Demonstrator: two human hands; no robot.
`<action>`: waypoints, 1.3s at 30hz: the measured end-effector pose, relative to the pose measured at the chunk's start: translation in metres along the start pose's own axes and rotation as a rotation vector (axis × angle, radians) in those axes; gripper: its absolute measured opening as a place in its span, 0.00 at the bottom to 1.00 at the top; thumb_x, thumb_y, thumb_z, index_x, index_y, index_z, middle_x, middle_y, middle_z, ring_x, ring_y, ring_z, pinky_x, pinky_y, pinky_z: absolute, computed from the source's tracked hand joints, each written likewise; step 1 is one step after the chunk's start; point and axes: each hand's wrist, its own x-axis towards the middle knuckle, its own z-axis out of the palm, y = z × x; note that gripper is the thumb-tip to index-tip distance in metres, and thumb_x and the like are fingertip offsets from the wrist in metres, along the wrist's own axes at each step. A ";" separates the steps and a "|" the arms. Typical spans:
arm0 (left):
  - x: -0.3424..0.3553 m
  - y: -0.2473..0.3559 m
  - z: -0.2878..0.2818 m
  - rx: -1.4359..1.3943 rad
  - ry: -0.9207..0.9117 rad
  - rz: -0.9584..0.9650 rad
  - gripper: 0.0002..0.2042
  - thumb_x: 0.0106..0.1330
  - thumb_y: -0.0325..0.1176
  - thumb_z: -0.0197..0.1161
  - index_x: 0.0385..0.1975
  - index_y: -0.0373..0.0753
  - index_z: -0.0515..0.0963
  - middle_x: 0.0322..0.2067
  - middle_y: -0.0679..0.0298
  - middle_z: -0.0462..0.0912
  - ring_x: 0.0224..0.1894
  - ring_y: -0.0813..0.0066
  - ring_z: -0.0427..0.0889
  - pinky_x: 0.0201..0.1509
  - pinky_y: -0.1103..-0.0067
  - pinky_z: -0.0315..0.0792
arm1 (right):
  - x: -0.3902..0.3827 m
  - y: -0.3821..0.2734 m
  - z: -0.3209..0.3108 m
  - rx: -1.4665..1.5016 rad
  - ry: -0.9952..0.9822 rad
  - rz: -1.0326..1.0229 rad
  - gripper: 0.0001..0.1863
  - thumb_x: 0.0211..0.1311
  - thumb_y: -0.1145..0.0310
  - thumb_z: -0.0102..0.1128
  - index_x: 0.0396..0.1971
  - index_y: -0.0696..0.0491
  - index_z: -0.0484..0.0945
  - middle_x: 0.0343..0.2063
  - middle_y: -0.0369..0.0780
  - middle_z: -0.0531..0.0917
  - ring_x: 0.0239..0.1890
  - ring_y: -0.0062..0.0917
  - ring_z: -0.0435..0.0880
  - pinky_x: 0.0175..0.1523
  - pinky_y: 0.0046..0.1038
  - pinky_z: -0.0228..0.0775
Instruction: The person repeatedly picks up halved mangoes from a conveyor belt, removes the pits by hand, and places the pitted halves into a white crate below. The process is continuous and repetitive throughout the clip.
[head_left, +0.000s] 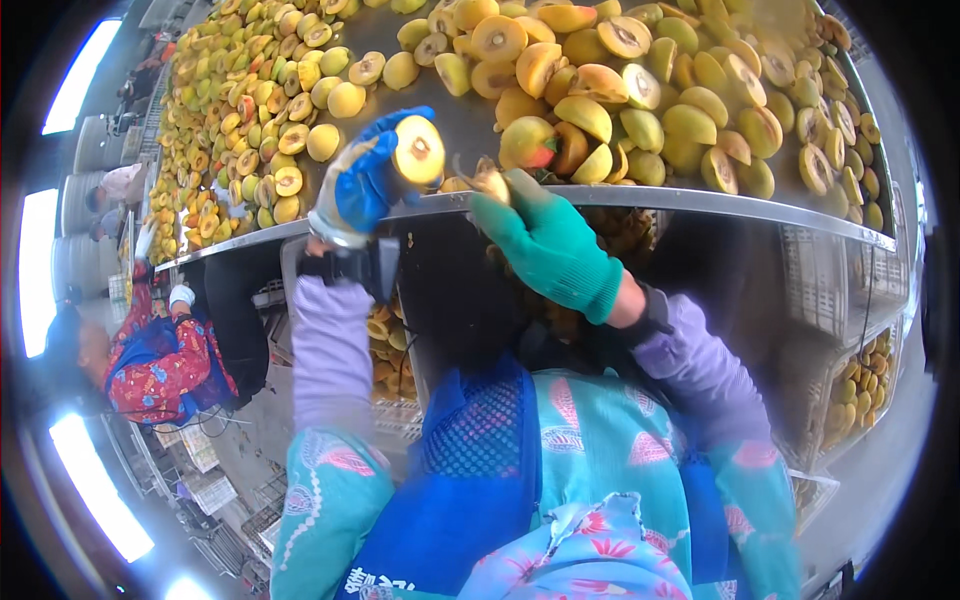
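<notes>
Clearly, the left hand (358, 185) grips a fruit half (418, 152) at its inner side, cut face turned upward, long axis running roughly forward, while the right hand (550, 238) pinches a pale scrap (492, 184).

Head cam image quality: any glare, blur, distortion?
Head view: bright panels at left blown out white; head view: table edge bowed by the fisheye, corners black; head view: fruit at upper right hazy; head view: small pale piece at the right hand too soft to identify.
</notes>
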 end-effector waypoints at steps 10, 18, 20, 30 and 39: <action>-0.016 -0.018 0.075 0.679 0.057 0.557 0.17 0.68 0.37 0.53 0.51 0.34 0.76 0.45 0.55 0.83 0.43 0.65 0.83 0.50 0.71 0.76 | -0.014 0.006 0.008 -0.103 -0.005 0.014 0.21 0.69 0.54 0.54 0.36 0.60 0.72 0.25 0.54 0.80 0.30 0.51 0.81 0.33 0.45 0.69; -0.003 -0.027 0.073 0.740 0.126 0.610 0.09 0.60 0.29 0.58 0.38 0.43 0.83 0.32 0.59 0.84 0.33 0.61 0.84 0.38 0.71 0.77 | -0.010 0.020 0.012 -0.087 -0.010 -0.037 0.18 0.70 0.56 0.53 0.39 0.59 0.73 0.26 0.55 0.81 0.30 0.52 0.80 0.31 0.46 0.69; -0.017 -0.033 0.076 0.717 0.277 0.538 0.09 0.61 0.27 0.56 0.37 0.42 0.83 0.31 0.59 0.84 0.32 0.61 0.84 0.37 0.70 0.77 | -0.015 0.030 0.037 -0.061 0.062 -0.073 0.15 0.68 0.60 0.54 0.42 0.59 0.74 0.27 0.55 0.81 0.28 0.51 0.80 0.30 0.44 0.69; -0.072 -0.038 0.026 1.021 0.635 0.398 0.09 0.64 0.39 0.58 0.32 0.41 0.80 0.29 0.56 0.80 0.33 0.52 0.82 0.40 0.65 0.75 | -0.016 0.014 0.092 0.015 -0.196 0.010 0.23 0.76 0.57 0.46 0.52 0.66 0.73 0.37 0.40 0.82 0.38 0.21 0.75 0.43 0.28 0.69; -0.117 -0.018 -0.022 1.054 0.680 0.296 0.09 0.63 0.37 0.57 0.30 0.40 0.81 0.27 0.57 0.81 0.31 0.54 0.83 0.35 0.63 0.77 | 0.017 0.050 0.118 -0.213 -0.474 -0.028 0.23 0.67 0.69 0.53 0.58 0.63 0.67 0.48 0.52 0.77 0.51 0.43 0.78 0.55 0.36 0.71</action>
